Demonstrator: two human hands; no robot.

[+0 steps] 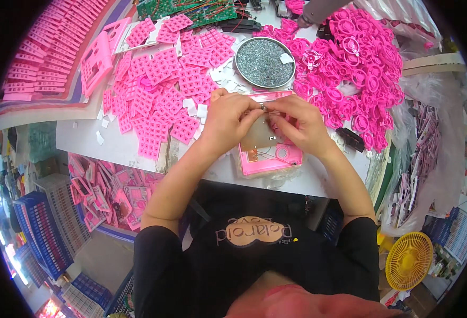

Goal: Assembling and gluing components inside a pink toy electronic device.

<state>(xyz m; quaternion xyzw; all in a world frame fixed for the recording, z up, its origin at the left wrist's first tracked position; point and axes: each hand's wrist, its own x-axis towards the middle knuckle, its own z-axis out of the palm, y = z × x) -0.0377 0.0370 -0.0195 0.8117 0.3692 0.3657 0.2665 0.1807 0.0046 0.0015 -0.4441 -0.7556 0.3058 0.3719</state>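
1. Head view: a person in a black T-shirt (pixel 191 265) bends both bare hands over a pink plastic housing (pixel 252 168) at the near side of a white bench (pixel 318 177), close to the body, presumably for a clear sight of small work.

2. Left hand (pixel 229 119) and right hand (pixel 303 122) meet at the far end of a grey-brown panel (pixel 256 139) lying over the housing. Each grip is drawn in, fingertips near one another; whether a small part sits between them cannot be told.

3. Clear plastic film (pixel 269 181) shows beneath the housing, perhaps to spare its face from scratches.

4. Just beyond the hands, a round dish (pixel 237 73) holds tiny metal pieces (pixel 265 55), seemingly set there for easy reach. Pink keypads (pixel 164 100) lie heaped left, pink ring-shaped parts (pixel 358 79) right, apparently sorted by kind; green circuit boards (pixel 191 11) rest at the far edge.

5. Printed lettering and a peach-coloured shape mark the shirt's chest; no writing can be made out on the housing.
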